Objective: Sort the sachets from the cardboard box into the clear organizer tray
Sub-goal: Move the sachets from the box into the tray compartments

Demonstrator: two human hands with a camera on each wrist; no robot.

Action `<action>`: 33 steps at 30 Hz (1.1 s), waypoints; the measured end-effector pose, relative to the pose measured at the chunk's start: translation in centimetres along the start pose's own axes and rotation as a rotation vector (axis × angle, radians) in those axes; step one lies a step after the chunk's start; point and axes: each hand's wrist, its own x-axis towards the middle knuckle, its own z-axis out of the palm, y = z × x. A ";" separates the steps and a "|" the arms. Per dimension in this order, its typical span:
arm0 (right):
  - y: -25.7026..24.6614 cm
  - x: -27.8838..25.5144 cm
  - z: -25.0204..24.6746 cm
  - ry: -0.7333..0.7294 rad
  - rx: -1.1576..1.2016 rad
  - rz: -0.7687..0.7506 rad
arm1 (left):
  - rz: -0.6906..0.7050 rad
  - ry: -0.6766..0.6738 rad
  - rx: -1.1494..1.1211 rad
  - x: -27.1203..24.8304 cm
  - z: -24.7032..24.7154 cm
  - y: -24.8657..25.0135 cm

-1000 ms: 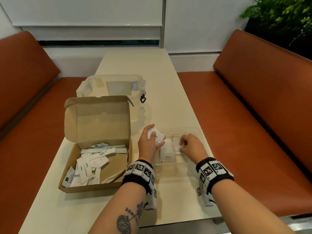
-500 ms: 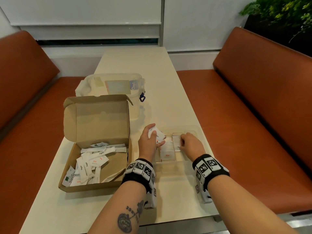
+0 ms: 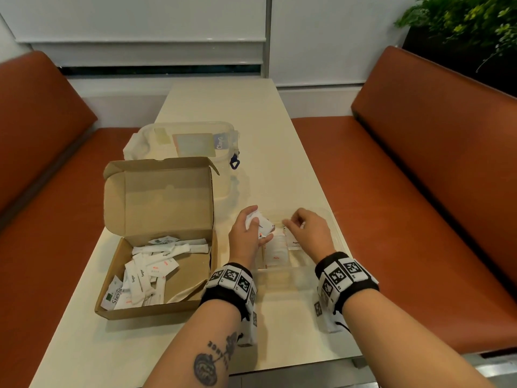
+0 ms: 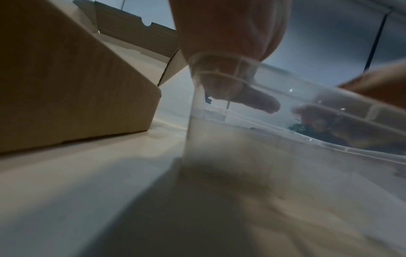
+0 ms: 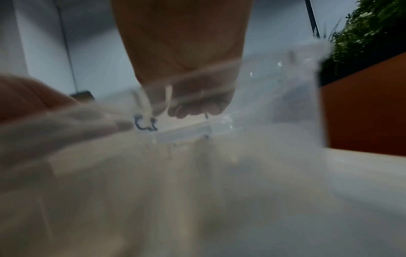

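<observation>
The open cardboard box (image 3: 156, 203) (image 4: 77, 87) lies left of my hands, with several white sachets (image 3: 151, 270) in its base. The clear organizer tray (image 3: 333, 236) (image 4: 285, 139) (image 5: 285, 83) sits to its right. It holds flat sachets (image 3: 277, 249), one marked Pepper (image 3: 295, 242). My left hand (image 3: 249, 233) (image 4: 230, 78) hovers at the tray's left end and grips a small bunch of white sachets (image 3: 261, 226). My right hand (image 3: 305, 231) (image 5: 186, 87) hangs over the tray's middle with loosely curled fingers, and I see nothing between them. Its thumb and forefinger point toward the left hand.
A clear lidded storage container (image 3: 190, 144) stands behind the box. The pale table (image 3: 223, 107) runs away from me between two orange benches (image 3: 419, 163). A plant (image 3: 461, 23) fills the far right corner. The table's near edge is just below my wrists.
My right hand has lifted off the sachets in the tray and shifted left toward the left hand. The left hand still holds its bunch in about the same place.
</observation>
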 end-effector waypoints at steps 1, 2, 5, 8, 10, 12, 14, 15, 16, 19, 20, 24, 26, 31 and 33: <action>-0.9 0.0 0.1 -0.022 0.102 -0.007 | 0.000 -0.001 0.005 0.1 0.0 -0.1; -1.7 0.0 0.2 -0.061 0.190 -0.002 | 0.002 -0.004 0.010 0.1 0.1 -0.1; -3.0 0.2 0.7 -0.168 0.317 0.053 | 0.006 -0.019 0.012 0.2 0.1 -0.2; -2.9 0.3 1.1 -0.207 0.372 0.114 | 0.032 -0.010 0.094 0.3 0.0 -0.3; -2.7 0.2 1.1 -0.234 0.391 0.152 | 0.060 -0.010 0.136 0.2 -0.1 -0.4; -2.6 0.3 1.1 -0.258 0.389 0.171 | 0.085 -0.015 0.164 0.3 -0.1 -0.5; -2.6 0.4 1.0 -0.284 0.366 0.172 | 0.092 -0.025 0.200 0.3 -0.1 -0.6; -2.7 0.5 1.0 -0.291 0.354 0.171 | 0.082 -0.033 0.196 0.3 -0.2 -0.6; -2.7 0.5 0.9 -0.291 0.345 0.170 | 0.075 -0.036 0.193 0.3 -0.1 -0.6; -2.9 0.6 0.7 -0.258 0.354 0.152 | 0.029 -0.038 0.101 0.1 0.0 -0.3; -2.9 0.6 0.6 -0.240 0.364 0.143 | 0.007 -0.051 0.051 0.1 0.1 -0.3; -2.6 0.6 0.2 -0.153 0.403 0.169 | 0.017 -0.069 0.046 0.2 0.3 -0.3; -2.5 0.7 0.1 -0.150 0.397 0.185 | 0.012 -0.060 0.046 0.2 0.3 -0.2; -2.0 0.8 -0.5 -0.137 0.377 0.188 | -0.015 -0.081 0.033 0.0 0.2 -0.2; -1.5 0.9 -0.9 -0.087 0.374 0.195 | 0.005 -0.065 0.045 0.0 0.2 -0.2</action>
